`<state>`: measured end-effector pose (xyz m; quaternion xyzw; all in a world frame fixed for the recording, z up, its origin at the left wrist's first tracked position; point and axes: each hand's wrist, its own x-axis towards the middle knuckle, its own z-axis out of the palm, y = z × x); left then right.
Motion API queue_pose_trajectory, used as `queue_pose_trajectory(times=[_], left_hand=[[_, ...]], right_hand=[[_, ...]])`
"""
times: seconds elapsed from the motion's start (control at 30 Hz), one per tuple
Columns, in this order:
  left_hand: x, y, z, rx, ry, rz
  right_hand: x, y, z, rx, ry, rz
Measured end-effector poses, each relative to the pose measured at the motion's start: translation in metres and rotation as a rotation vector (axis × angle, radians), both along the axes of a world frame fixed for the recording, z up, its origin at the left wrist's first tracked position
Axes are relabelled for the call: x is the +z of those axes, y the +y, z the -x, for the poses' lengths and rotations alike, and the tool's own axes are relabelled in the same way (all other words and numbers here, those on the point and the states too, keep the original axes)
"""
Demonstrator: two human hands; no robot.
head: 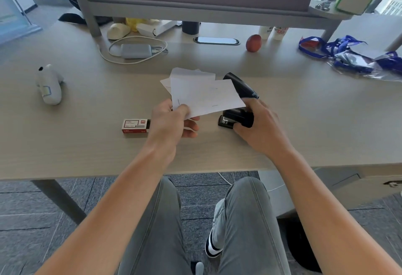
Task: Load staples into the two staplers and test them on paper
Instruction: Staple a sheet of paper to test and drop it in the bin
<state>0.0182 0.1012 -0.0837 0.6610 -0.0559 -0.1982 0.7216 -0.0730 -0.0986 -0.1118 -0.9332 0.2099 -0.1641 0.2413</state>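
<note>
My left hand (171, 120) pinches a small stack of white paper sheets (204, 94) above the middle of the desk; two short staple marks show on the top sheet. My right hand (258, 126) grips a black stapler (237, 118) that rests on the desk, its top arm (241, 85) swung up and open behind the paper's right edge. A red and white staple box (136, 125) lies on the desk just left of my left hand. Only one stapler is visible.
A white toy-like object (49, 83) lies at the left. At the back are a grey charger with a white cable (136, 50), a red apple (253, 43), cups, blue lanyards (348, 53) on the right, and a monitor shelf (195, 11).
</note>
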Motion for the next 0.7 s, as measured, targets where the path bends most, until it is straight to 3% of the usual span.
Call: queue_pose_trajectory(times=[0.13,0.2,0.33,0.53,0.7], left_hand=[[0.001,0.001,0.002,-0.019,-0.003,-0.004],[0.0,-0.001,0.004,-0.036,0.005,0.001],[0.006,-0.005,0.015,-0.052,-0.009,0.051],[0.015,-0.004,0.033,-0.09,-0.034,0.085],[0.01,-0.009,0.039,-0.069,-0.082,0.01]], right_hand=[[0.007,0.002,0.015,0.054,-0.36,-0.111],[0.012,0.004,0.021,0.124,-0.447,-0.194],[0.02,0.007,0.029,0.139,-0.487,-0.405],[0.031,0.005,0.036,-0.062,-0.469,-0.75],[0.036,0.005,0.045,-0.107,-0.449,-0.803]])
